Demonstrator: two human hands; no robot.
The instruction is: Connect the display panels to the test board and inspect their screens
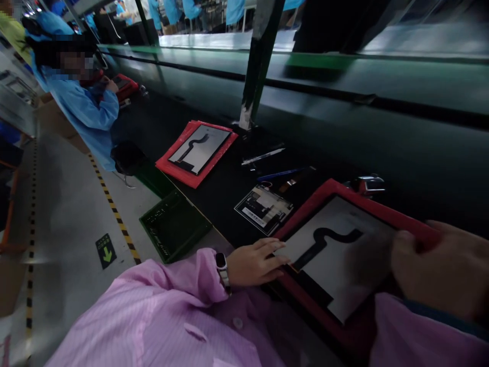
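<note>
A flat grey display panel [367,255] with a black curved ribbon cable lies face up on a red padded sheet [324,191] in front of me. My left hand [254,262], wearing a watch, rests at the panel's left edge with its fingers stretched out and their tips touching it. At the right corner, my right hand [439,270] has its thumb on the panel and its fingers bent over the red edge; it looks closed on the panel, though the fingertips are hidden. A small circuit assembly with a label [263,209] lies just beyond my left hand.
Another panel [200,148] sits on red sheets [173,160] farther left. A white pen-like tool [263,156], a blue one [280,174] and a metallic object [369,184] lie nearby. A green crate [171,224], a metal post [260,66] and a co-worker in blue [84,102] are around.
</note>
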